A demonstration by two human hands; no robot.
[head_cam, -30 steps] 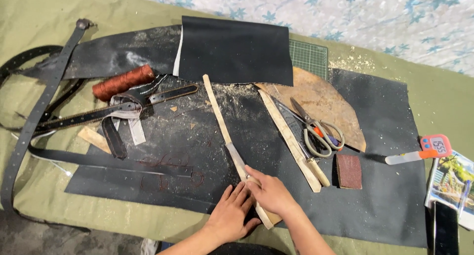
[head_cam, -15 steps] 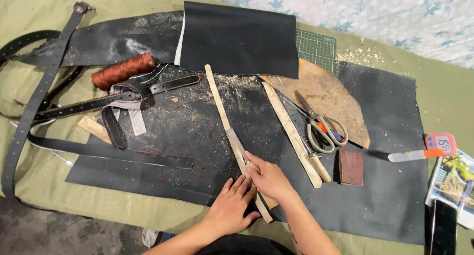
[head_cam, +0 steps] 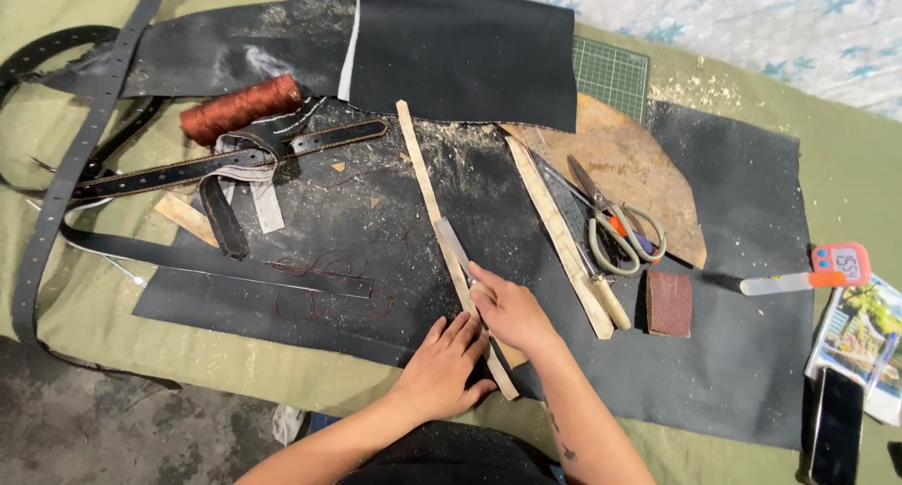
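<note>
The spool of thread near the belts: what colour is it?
Reddish-brown, a rusty copper tone; the spool of thread shows clearly in the head view.

Leather sheet [head_cam: 470,53] black. Thread spool [head_cam: 241,108] rust-brown. Long strip [head_cam: 425,179] pale tan. Cutting mat [head_cam: 611,71] green, gridded. Scissors [head_cam: 615,226] with grey handles. Sanding block [head_cam: 669,303] reddish-brown. Ground cloth [head_cam: 846,156] olive green.

We are looking at a leather-working bench, likely a small craft workshop. Under our right hand [head_cam: 512,316] lies a dark leather sheet [head_cam: 733,353] dusted with shavings. Just right of that hand sit scissors [head_cam: 611,226] and a sanding block [head_cam: 669,303]. Far up to the left lie a spool of rust-coloured thread [head_cam: 241,109] and punched belts [head_cam: 85,147], beyond them a green cutting mat [head_cam: 611,71].
</note>
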